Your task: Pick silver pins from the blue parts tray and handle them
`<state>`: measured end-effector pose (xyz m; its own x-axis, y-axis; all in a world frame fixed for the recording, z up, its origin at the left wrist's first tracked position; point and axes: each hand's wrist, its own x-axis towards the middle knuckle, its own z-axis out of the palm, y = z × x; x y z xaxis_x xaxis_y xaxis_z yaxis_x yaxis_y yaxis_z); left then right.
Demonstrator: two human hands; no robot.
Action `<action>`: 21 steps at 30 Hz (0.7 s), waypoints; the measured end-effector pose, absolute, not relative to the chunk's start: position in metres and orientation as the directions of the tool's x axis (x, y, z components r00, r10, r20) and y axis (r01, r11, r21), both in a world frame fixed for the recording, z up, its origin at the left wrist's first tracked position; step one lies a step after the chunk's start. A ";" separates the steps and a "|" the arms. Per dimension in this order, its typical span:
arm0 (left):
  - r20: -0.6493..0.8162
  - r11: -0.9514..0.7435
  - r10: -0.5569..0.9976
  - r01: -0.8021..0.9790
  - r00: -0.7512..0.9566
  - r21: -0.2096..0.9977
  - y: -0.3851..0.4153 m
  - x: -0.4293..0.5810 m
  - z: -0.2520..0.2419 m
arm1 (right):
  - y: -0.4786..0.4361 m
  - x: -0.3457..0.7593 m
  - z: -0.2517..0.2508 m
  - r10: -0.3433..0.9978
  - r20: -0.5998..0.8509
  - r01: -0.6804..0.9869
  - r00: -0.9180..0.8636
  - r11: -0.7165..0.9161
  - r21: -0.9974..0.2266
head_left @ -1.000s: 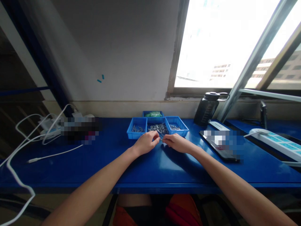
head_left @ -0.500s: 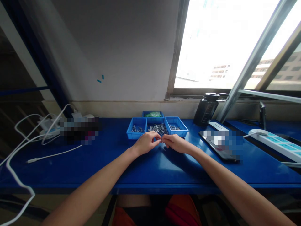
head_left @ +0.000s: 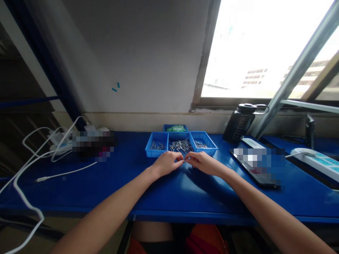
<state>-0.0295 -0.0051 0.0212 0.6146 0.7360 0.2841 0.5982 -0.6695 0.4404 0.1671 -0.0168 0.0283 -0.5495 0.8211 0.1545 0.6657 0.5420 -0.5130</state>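
Note:
My left hand (head_left: 169, 163) and my right hand (head_left: 202, 162) meet fingertip to fingertip just above the table, in front of the bins. Both are closed in a pinch; whatever lies between the fingertips is too small to make out. Behind them a middle bin holds a heap of thin metal pieces (head_left: 181, 145). To its left stands a blue bin (head_left: 156, 153) with some similar metal pieces, and to its right another blue bin (head_left: 205, 139) with a few more. A back bin (head_left: 166, 127) contains green plastic bags (head_left: 177, 128).
On the blue table (head_left: 111, 190), a black water bottle (head_left: 238, 123) stands at the back right. A blurred flat device (head_left: 256, 169) lies before it, near a white power strip (head_left: 321, 164). White cables (head_left: 29, 204) and a blurred dark object (head_left: 92, 146) are at the left.
The camera view has shifted slightly, so the table and bins appear a little farther right. Both hands stay pinched together in front of the bins.

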 end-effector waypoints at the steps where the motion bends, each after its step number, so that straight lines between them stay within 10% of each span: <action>1: 0.279 -0.671 0.735 0.603 0.619 0.431 -0.005 -0.029 0.021 | -0.017 0.167 0.028 0.824 0.147 0.666 -0.547 0.535 -0.520; 21: 0.273 -0.621 0.783 0.684 0.559 0.383 -0.007 -0.031 0.021 | -0.012 0.173 0.027 0.843 0.155 0.708 -0.514 0.520 -0.478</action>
<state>-0.0310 -0.0071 0.0213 0.5586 0.7831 0.2733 0.6835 -0.6213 0.3831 0.1731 -0.0118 0.0271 -0.5142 0.8435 0.1555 0.7080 0.5197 -0.4781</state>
